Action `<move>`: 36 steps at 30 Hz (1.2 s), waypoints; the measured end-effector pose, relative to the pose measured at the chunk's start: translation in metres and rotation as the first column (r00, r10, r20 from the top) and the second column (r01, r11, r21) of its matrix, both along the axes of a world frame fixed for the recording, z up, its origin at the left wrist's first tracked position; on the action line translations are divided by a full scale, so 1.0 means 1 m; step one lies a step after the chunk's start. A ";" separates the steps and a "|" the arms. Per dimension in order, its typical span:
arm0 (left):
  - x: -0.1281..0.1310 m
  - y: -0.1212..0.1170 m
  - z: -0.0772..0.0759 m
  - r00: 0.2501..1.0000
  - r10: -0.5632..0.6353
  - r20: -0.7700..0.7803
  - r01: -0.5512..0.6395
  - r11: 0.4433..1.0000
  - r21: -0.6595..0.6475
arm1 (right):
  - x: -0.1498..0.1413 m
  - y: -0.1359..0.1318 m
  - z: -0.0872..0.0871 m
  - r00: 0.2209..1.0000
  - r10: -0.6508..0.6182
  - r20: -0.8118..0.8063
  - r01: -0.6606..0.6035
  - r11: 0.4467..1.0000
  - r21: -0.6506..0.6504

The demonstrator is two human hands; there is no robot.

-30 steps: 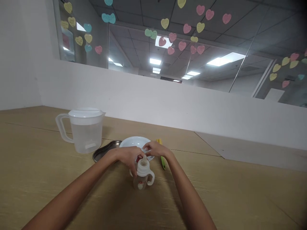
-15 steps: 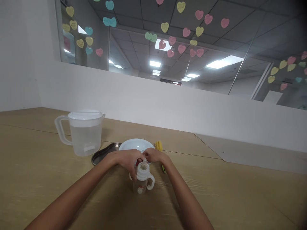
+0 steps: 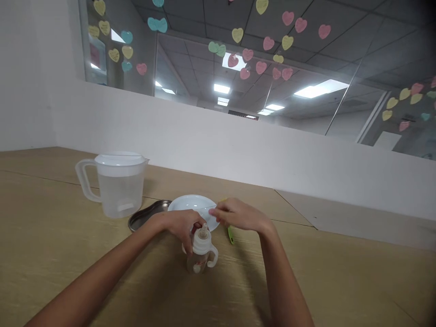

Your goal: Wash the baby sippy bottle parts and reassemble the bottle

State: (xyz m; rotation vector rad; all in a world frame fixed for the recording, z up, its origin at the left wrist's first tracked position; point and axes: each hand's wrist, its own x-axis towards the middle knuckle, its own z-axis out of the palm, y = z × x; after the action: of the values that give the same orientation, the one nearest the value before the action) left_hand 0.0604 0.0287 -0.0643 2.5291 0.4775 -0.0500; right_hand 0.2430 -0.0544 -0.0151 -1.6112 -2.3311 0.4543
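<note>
My left hand (image 3: 180,226) grips a clear baby bottle (image 3: 199,254) near its white collar, just below the teat. The bottle stands upright on the table and has white handles and a red print. My right hand (image 3: 240,215) hovers over the right rim of a white plate (image 3: 190,203), its fingertips pinched together. A thin, pale line runs from those fingertips across the plate, but I cannot tell what it is. Below that hand, a green brush handle (image 3: 230,235) lies on the table, its far end hidden.
A clear plastic lidded jug (image 3: 117,193) holding water stands left of the plate. A dark metal tray (image 3: 148,214) lies partly beneath the plate. A white low wall edges the wooden table (image 3: 306,277), with a glass partition bearing paper hearts above.
My right hand has moved right and away from the bottle, across the plate's rim. My left hand stays on the bottle, and the view has shifted slightly.
</note>
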 end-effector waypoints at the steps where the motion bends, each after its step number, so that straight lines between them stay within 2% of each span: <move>1: 0.000 0.000 0.000 1.000 0.016 -0.008 -0.016 1.000 0.008 | -0.007 -0.005 0.000 0.998 -0.006 0.067 0.008 0.999 -0.039; 3: -0.001 0.000 0.001 0.999 0.036 -0.020 -0.036 0.999 0.012 | -0.024 -0.010 -0.003 0.980 -0.045 0.193 0.053 0.998 -0.039; 7: -0.001 -0.002 0.004 0.997 0.078 -0.023 -0.077 0.996 0.052 | -0.050 -0.010 -0.012 0.947 -0.117 0.300 0.111 0.993 0.037; 11: 0.000 -0.007 0.007 0.993 0.104 -0.056 -0.102 0.994 0.043 | -0.058 -0.010 -0.017 0.921 -0.096 0.377 0.072 0.994 0.079; 16: 0.000 -0.007 0.005 0.993 0.114 -0.040 -0.112 0.992 0.054 | -0.056 -0.014 -0.016 0.884 0.019 0.468 -0.051 0.997 0.056; 21: 0.000 0.002 -0.003 0.999 0.035 0.019 -0.035 0.999 -0.007 | -0.048 -0.011 -0.016 0.889 0.113 0.443 -0.148 0.988 0.045; 25: 0.000 0.005 -0.006 0.999 0.045 0.009 -0.046 0.999 0.023 | -0.041 -0.007 -0.014 0.932 0.105 0.348 -0.112 0.994 0.001; 30: 0.000 0.002 -0.003 1.000 -0.012 0.017 0.011 0.999 0.049 | -0.036 -0.007 -0.007 0.962 -0.025 0.271 0.013 0.999 0.045; 33: -0.001 -0.002 0.000 1.000 -0.005 0.028 0.004 1.000 0.019 | -0.036 -0.010 -0.006 0.960 0.020 0.279 -0.048 0.994 0.095; 36: -0.002 -0.004 0.000 0.998 0.056 0.016 -0.056 0.998 0.018 | -0.035 -0.011 -0.008 0.960 0.103 0.261 -0.142 0.981 0.133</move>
State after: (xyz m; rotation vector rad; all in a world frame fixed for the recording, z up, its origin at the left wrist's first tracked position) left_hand 0.0589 0.0251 -0.0644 2.5304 0.5451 -0.0054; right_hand 0.2084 -0.0658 -0.0227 -1.5374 -2.5922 0.0957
